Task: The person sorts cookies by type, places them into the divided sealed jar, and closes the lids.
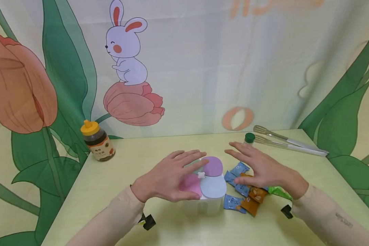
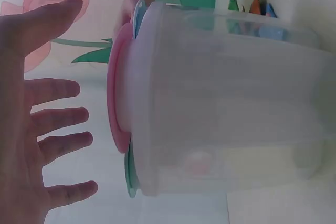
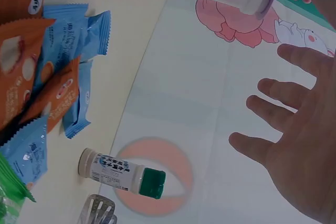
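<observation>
A translucent box stands at the table's front middle, topped with several rounded lids in pink, light blue, purple and green. My left hand, fingers straight and spread, hovers over the box's left side. A gap shows between its fingertips and the pink lid in the left wrist view. To the right of the box, my right hand is held with spread fingers above a pile of snack packets, blue and orange. It holds nothing, and it partly hides the pile.
A honey-coloured squeeze bottle with a yellow cap stands back left. Behind my right hand is a small green-capped bottle. Metal tongs lie back right. A green packet sits near my right wrist. A printed curtain hangs behind the table.
</observation>
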`<state>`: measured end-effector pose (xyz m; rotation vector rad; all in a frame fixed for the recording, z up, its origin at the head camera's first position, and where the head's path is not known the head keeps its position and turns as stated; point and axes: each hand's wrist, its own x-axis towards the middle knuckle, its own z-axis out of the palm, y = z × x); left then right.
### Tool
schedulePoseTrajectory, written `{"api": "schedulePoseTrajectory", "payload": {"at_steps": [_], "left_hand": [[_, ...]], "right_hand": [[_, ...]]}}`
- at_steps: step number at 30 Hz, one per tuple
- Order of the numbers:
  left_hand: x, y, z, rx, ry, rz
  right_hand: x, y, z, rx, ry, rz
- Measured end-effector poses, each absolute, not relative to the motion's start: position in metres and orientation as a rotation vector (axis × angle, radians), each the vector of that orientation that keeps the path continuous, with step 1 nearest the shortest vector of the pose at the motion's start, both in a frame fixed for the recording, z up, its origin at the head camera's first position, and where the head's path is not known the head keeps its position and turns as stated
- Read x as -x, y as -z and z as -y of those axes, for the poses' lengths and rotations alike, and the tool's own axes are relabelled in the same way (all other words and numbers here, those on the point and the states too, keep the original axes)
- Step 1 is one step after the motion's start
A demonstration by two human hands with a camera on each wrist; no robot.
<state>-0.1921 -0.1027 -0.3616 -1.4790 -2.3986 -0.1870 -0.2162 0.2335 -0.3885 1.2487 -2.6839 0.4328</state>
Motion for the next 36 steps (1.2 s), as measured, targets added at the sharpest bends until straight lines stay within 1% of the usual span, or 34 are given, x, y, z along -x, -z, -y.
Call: {"api": "schedulePoseTrajectory", "payload": {"at_steps": [13,20,29,36], "left_hand": [[0.185,0.368,0.094,1.516,0.257,2.386],[0.187,0.370,0.090,1.559,0.309,2.353],[0.186,0.371,0.086,1.593,0.335,2.313],[0.183,0.373,0.082,1.614,0.367,2.314]], "right_hand": [[0.210,0.410,-0.236,-1.233,-0.527,2.742],[0.209,0.419,-0.235,-1.219,-0.605,2.805],[0.206,0.429,-0.234,-1.235,-0.634,2.802],[0.207,0.445,-0.234,-1.271,-0.624,2.835]]}}
